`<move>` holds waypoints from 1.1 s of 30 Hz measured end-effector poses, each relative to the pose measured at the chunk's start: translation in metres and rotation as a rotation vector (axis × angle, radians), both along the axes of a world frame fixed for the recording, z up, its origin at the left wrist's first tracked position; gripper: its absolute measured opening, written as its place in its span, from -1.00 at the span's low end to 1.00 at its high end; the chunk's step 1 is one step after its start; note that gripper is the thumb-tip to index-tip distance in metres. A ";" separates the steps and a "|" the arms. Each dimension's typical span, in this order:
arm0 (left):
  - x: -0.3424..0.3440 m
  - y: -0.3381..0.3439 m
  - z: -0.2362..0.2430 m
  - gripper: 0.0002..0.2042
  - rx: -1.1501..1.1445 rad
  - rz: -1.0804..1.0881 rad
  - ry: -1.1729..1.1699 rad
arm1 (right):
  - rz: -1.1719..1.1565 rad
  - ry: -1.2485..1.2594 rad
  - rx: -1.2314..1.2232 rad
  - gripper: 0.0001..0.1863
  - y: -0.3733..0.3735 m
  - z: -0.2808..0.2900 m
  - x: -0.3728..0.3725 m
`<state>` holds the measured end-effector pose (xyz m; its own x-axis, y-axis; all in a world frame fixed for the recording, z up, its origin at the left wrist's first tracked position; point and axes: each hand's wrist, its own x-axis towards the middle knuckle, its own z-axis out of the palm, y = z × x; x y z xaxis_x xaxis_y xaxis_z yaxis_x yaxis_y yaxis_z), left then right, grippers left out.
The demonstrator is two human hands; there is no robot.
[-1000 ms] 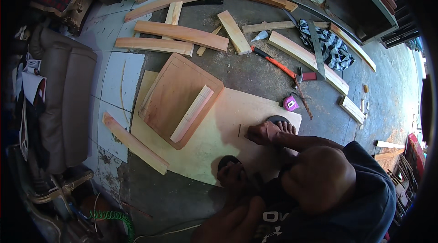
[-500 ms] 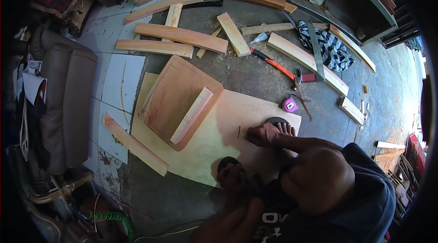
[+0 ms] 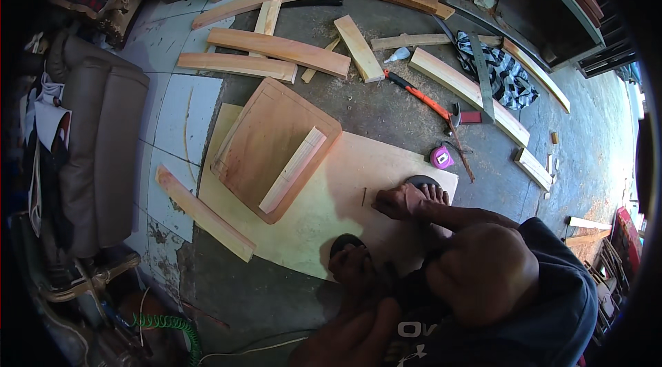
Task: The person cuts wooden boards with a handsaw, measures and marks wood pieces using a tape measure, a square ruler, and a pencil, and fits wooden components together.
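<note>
My right hand point(image 3: 390, 202) is curled closed beside the toes of my right foot, low over the plywood sheet point(image 3: 372, 151); anything inside it is hidden. Just left of it is a thin, nail-like piece point(image 3: 364, 197). In the shadow by my other sandal point(image 3: 347, 241) is what appears to be my left hand point(image 3: 350, 267), its fingers too dark to make out. Ahead and to the left, a brown wooden panel with rounded corners point(image 3: 265, 115) rests on the plywood. A pale wood strip point(image 3: 293, 168) lies across the panel, apart from both hands.
An orange-handled hammer point(image 3: 424, 98), pink tape measure point(image 3: 441, 156) and try square point(image 3: 483, 84) lie beyond the plywood. Several planks point(image 3: 279, 51) are scattered behind. A curved wood piece point(image 3: 203, 212) lies left, near a brown padded seat point(image 3: 103, 153). A green coiled hose point(image 3: 169, 324) is lower left.
The whole view has shifted slightly. My right hand, the panel and the wood strip keep the same places relative to each other.
</note>
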<state>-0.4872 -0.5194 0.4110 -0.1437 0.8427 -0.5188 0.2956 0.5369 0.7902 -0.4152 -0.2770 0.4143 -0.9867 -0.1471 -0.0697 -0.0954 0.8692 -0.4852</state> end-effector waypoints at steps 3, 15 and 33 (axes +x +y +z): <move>-0.002 0.002 0.004 -0.48 0.253 0.013 0.120 | -0.002 0.004 -0.003 -0.86 -0.001 0.000 0.000; -0.006 0.006 0.005 -0.42 0.222 -0.037 0.153 | -0.003 0.065 -0.016 -0.86 0.000 -0.002 0.000; -0.006 -0.002 0.005 -0.43 0.083 -0.074 0.068 | 0.017 0.011 -0.019 -0.86 0.000 0.000 -0.003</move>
